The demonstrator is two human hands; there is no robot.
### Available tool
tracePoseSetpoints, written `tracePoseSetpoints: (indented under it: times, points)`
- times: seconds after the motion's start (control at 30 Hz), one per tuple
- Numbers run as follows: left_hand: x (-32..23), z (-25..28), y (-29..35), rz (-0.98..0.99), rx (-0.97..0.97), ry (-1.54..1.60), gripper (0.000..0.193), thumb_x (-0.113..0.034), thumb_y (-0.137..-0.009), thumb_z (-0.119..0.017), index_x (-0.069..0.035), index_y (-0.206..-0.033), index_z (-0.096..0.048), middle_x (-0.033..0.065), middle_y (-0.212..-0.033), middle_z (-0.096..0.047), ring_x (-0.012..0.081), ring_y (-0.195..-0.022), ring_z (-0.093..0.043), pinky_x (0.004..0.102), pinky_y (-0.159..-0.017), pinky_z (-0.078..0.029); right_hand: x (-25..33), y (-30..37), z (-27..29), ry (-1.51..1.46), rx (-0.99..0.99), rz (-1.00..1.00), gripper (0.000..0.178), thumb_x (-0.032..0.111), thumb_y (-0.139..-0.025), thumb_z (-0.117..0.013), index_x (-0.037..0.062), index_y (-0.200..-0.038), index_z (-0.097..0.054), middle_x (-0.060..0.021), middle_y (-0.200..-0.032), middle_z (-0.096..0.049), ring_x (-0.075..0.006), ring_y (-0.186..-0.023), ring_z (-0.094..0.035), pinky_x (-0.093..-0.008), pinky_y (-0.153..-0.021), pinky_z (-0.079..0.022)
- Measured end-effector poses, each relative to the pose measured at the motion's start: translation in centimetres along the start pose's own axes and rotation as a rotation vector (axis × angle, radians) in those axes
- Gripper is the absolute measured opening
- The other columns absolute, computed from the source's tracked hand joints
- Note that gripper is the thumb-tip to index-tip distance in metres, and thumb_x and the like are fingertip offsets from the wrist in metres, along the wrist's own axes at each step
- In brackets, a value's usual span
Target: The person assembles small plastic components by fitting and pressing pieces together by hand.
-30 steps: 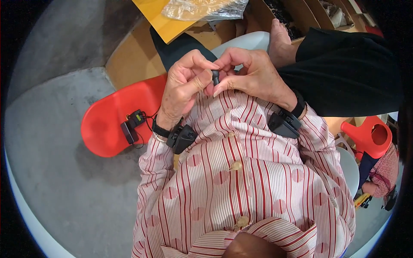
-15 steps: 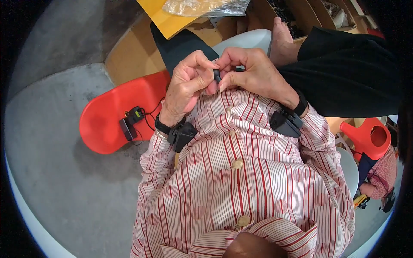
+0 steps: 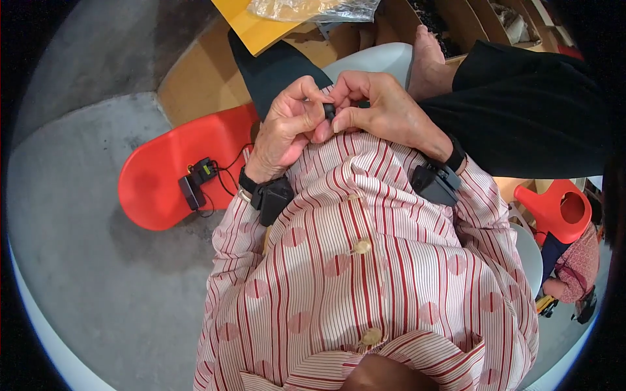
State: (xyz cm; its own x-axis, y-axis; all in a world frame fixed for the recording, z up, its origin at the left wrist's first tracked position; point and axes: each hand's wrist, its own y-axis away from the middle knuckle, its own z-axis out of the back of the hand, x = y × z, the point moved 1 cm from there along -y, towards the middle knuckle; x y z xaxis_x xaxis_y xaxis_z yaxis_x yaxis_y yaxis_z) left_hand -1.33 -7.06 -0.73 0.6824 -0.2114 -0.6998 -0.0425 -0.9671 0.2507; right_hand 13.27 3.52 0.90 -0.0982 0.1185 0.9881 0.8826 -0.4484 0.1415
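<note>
Close together above my lap, both hands meet around a small black piece (image 3: 329, 111), rounded at the top; its exact kind does not show. My left hand (image 3: 287, 127) pinches it between thumb and curled fingers. From the other side, my right hand (image 3: 381, 107) has its thumb and forefinger closed on the same piece, near its lower end. The fingers hide part of it. Each wrist carries a black strap with a black box-like device, the left device (image 3: 272, 199) and the right device (image 3: 435, 184) resting near my striped shirt (image 3: 326, 274).
A red chair seat (image 3: 153, 173) on my left bears small black electronic boxes (image 3: 195, 182) with cables. Ahead are a yellow sheet (image 3: 251, 26), clear plastic wrap (image 3: 313, 9) and open boxes (image 3: 460, 23). At the right stands a red stool (image 3: 557, 208) near another person's patterned sleeve (image 3: 579, 264).
My hands stay closed on the black piece, which has turned slightly between the fingers. My left wrist has shifted a little, and the view has moved slightly.
</note>
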Motion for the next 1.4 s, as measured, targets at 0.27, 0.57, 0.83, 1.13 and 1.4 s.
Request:
tracePoseSetpoints:
  times: [0.27, 0.57, 0.83, 1.13, 1.4]
  points:
    - [0.8, -2.3, 0.3, -0.132, -0.133, -0.016, 0.012, -0.010, -0.088, -0.059, -0.006, -0.096, -0.050, 0.0004, -0.066, -0.051, 0.0091, -0.057, -0.049, 0.0208, -0.054, -0.038, 1.4, 1.5, 0.7, 0.215, -0.162, 0.104, 0.020, 0.008, -0.070, -0.074, -0.0040, -0.079, -0.061, -0.0078, -0.067, -0.063, -0.0107, -0.062, -0.058, -0.0250, -0.056, -0.046]
    - [0.8, -2.4, 0.1, -0.230, -0.121, -0.121, 0.012, -0.006, -0.091, -0.054, -0.004, -0.100, -0.046, 0.0085, -0.074, -0.060, 0.0125, -0.064, -0.059, 0.0224, -0.059, -0.047, 1.4, 1.5, 0.8, 0.265, -0.248, 0.258, 0.016, 0.011, -0.072, -0.074, 0.0001, -0.077, -0.063, -0.0069, -0.064, -0.060, -0.0123, -0.060, -0.057, -0.0262, -0.055, -0.044]
    - [0.5, -2.3, -0.1, -0.244, -0.119, -0.133, 0.013, -0.007, -0.091, -0.054, -0.003, -0.100, -0.046, 0.0085, -0.075, -0.060, 0.0120, -0.064, -0.059, 0.0223, -0.059, -0.047, 1.5, 1.1, 0.8, 0.239, -0.253, 0.269, 0.016, 0.010, -0.072, -0.073, 0.0006, -0.076, -0.061, -0.0036, -0.062, -0.057, -0.0099, -0.058, -0.053, -0.0248, -0.053, -0.041]
    - [0.2, -2.5, -0.4, -0.301, -0.084, -0.149, 0.014, -0.006, -0.090, -0.056, -0.004, -0.097, -0.045, 0.0086, -0.079, -0.061, 0.0108, -0.065, -0.058, 0.0215, -0.059, -0.047, 0.9, 0.5, 0.9, 0.034, -0.177, 0.198, 0.010, 0.008, -0.074, -0.070, 0.0022, -0.075, -0.061, 0.0015, -0.067, -0.058, -0.0061, -0.065, -0.053, -0.0225, -0.059, -0.042]
    - [0.2, -2.0, -1.0, -0.317, -0.084, -0.181, 0.012, 0.001, -0.089, -0.052, -0.003, -0.095, -0.043, 0.0085, -0.083, -0.061, 0.0098, -0.066, -0.058, 0.0214, -0.059, -0.047, 0.2, -0.2, 0.7, -0.101, -0.171, 0.184, 0.011, 0.004, -0.073, -0.068, 0.0026, -0.074, -0.058, 0.0015, -0.070, -0.058, -0.0066, -0.068, -0.053, -0.0225, -0.064, -0.043]
